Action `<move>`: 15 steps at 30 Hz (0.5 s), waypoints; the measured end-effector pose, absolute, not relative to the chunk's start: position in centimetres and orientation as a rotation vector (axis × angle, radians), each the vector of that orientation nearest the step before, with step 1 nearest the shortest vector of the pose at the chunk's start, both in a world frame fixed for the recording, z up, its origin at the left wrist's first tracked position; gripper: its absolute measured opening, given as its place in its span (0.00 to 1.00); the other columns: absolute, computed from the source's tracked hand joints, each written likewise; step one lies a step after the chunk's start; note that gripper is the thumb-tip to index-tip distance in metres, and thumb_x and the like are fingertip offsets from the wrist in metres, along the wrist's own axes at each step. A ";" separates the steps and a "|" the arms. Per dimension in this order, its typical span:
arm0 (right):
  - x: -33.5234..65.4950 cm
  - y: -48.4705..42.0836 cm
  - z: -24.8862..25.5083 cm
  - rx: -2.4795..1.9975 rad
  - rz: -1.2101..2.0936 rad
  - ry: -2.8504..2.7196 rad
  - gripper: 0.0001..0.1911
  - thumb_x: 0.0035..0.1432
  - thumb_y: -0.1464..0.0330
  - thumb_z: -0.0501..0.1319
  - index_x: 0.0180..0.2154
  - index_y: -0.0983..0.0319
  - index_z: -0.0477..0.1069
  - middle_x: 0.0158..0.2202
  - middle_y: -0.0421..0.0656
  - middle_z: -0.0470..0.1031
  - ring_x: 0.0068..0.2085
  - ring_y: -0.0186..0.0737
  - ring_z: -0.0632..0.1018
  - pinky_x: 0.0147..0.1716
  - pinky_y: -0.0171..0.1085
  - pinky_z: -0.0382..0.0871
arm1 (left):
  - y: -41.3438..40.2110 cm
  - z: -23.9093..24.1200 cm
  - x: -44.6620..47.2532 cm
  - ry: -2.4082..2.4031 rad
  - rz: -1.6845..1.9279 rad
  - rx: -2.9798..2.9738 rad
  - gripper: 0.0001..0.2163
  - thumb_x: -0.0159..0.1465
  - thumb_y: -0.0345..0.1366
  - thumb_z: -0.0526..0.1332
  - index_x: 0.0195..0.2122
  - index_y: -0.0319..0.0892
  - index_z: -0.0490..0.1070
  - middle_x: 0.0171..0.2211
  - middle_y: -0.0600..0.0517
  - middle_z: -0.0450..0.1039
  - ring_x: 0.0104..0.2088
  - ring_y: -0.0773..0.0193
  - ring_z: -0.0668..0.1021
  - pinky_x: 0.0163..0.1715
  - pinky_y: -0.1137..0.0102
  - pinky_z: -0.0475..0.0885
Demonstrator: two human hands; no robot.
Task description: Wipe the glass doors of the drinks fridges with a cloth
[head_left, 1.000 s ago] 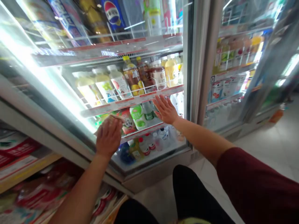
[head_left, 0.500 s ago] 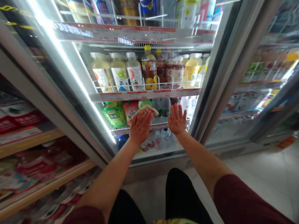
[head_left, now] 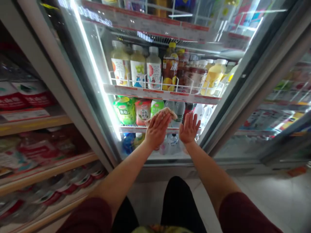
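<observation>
My left hand [head_left: 156, 127] presses a small beige cloth [head_left: 167, 112] flat against the glass door [head_left: 102, 58] of a drinks fridge, low down. My right hand [head_left: 189, 127] lies open and flat on the same glass just to the right, fingers spread, holding nothing. Behind the glass stand rows of bottles: pale tea bottles [head_left: 137, 66] on the upper shelf and green and red bottles [head_left: 126, 110] on the shelf below. Small bottles [head_left: 170, 142] fill the bottom shelf behind my hands.
A lit vertical strip [head_left: 97, 71] runs down the fridge's left edge. Wooden shelves [head_left: 43, 123] with red and white packets stand at the left. A second fridge door [head_left: 279, 110] is at the right. Pale floor [head_left: 267, 197] lies at the lower right, my dark trouser legs [head_left: 177, 204] in front.
My left hand with the cloth has slid rightward across the glass, ending close to my right hand. The view has swung to face the door more squarely.
</observation>
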State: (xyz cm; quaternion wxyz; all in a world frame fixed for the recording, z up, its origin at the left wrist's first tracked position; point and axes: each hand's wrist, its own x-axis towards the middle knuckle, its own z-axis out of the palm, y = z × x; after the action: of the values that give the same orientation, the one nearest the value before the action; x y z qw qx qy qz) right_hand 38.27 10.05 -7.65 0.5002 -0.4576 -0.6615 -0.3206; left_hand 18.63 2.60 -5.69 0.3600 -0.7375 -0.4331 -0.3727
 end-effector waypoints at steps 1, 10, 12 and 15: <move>38.3 10.1 -7.7 -1.106 -0.778 -1.600 0.32 0.72 0.58 0.47 0.68 0.67 0.68 0.70 0.59 0.65 0.74 0.59 0.63 0.72 0.65 0.51 | 2.6 -5.8 18.3 -1.117 -0.965 -1.879 0.29 0.72 0.29 0.53 0.75 0.44 0.58 0.71 0.46 0.63 0.76 0.53 0.55 0.77 0.50 0.45; 38.3 10.3 -8.3 -1.092 -0.826 -1.585 0.32 0.71 0.58 0.49 0.68 0.67 0.69 0.70 0.58 0.64 0.75 0.59 0.61 0.73 0.64 0.50 | 1.2 -7.0 10.3 -1.204 -0.915 -1.794 0.25 0.74 0.33 0.55 0.72 0.47 0.62 0.68 0.45 0.68 0.75 0.53 0.58 0.76 0.50 0.51; 38.4 10.3 -8.3 -1.109 -0.817 -1.594 0.32 0.71 0.58 0.48 0.68 0.67 0.69 0.71 0.58 0.64 0.75 0.58 0.60 0.73 0.63 0.49 | 1.4 -4.9 8.9 -1.323 -1.023 -1.737 0.27 0.75 0.36 0.54 0.75 0.45 0.57 0.72 0.43 0.61 0.77 0.50 0.52 0.76 0.46 0.49; 38.4 10.2 -8.2 -1.097 -0.794 -1.606 0.32 0.72 0.59 0.48 0.69 0.67 0.66 0.71 0.57 0.63 0.76 0.56 0.58 0.75 0.61 0.45 | 1.0 -5.4 8.0 -1.374 -1.101 -1.715 0.29 0.75 0.37 0.53 0.76 0.40 0.53 0.74 0.39 0.55 0.78 0.48 0.46 0.77 0.44 0.46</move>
State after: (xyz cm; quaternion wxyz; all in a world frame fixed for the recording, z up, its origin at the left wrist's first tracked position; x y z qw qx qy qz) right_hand 38.36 10.23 -8.23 0.4972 -0.4530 -0.6633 -0.3280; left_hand 8.01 1.04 -5.36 0.3355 -0.6573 -0.5266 -0.4219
